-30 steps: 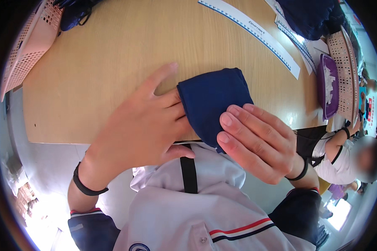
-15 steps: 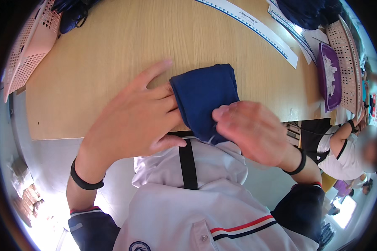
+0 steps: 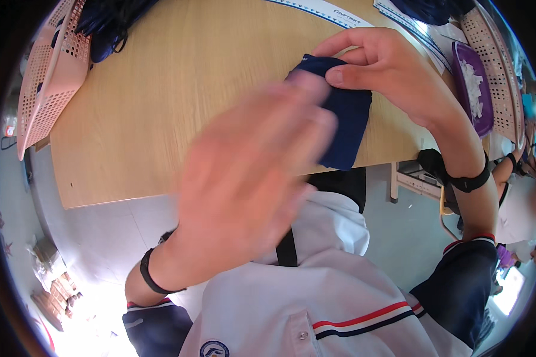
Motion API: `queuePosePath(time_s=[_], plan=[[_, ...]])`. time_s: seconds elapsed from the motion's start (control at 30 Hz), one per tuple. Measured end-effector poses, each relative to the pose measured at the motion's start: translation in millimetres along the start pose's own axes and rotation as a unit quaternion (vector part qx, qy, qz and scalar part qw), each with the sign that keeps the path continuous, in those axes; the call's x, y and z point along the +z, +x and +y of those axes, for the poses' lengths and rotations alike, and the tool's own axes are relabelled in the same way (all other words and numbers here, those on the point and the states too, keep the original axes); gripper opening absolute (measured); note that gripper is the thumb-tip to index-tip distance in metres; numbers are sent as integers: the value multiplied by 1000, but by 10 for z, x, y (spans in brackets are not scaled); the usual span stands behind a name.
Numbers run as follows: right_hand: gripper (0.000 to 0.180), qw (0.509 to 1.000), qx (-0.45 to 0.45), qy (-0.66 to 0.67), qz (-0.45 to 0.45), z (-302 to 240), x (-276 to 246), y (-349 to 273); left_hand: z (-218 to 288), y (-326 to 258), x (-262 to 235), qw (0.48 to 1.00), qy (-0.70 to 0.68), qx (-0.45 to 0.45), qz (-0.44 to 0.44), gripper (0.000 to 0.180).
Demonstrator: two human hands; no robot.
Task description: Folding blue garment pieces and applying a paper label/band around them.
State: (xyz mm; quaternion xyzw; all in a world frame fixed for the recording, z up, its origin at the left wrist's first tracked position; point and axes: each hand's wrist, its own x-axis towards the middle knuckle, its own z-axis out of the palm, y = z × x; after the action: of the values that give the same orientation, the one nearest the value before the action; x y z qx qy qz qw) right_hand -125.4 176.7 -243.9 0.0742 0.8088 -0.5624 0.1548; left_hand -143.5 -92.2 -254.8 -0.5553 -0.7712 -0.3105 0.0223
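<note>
Right hand (image 3: pixel 393 71) fingers pinch navy cloth (image 3: pixel 348 122); blurred left hand (image 3: pixel 250 178) seems spread; purple tray (image 3: pixel 479 89) holds white bits.

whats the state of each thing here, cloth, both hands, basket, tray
navy cloth: folded, lying at the table edge
right hand: pinching the cloth's top edge
left hand: raised, blurred, fingers spread
pink basket: tilted, dark items inside
purple tray: holding white pieces

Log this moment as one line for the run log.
right hand: pinching navy cloth | left hand: raised, blurred, open | cloth: folded, at table front edge | pink basket: far left
</note>
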Motion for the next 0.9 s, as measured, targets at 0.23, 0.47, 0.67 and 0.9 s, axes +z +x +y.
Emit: queuePosePath(time_s=[0.23, 0.47, 0.67, 0.9], plan=[[35, 1000, -3, -17, 9, -72, -8, 39, 35, -14, 362, 982, 109, 57, -146, 87], [38, 998, -23, -46, -24, -333, -100, 176, -172, -123, 142, 978, 88, 87, -166, 84], [42, 989, -75, -56, 114, -650, -896, 572, -295, -221, -71, 994, 56, -1, -96, 76], [44, 859, -229, -404, 213, -841, -960, 1243, -308, -256, 8, 996, 79, 21, -37, 67]])
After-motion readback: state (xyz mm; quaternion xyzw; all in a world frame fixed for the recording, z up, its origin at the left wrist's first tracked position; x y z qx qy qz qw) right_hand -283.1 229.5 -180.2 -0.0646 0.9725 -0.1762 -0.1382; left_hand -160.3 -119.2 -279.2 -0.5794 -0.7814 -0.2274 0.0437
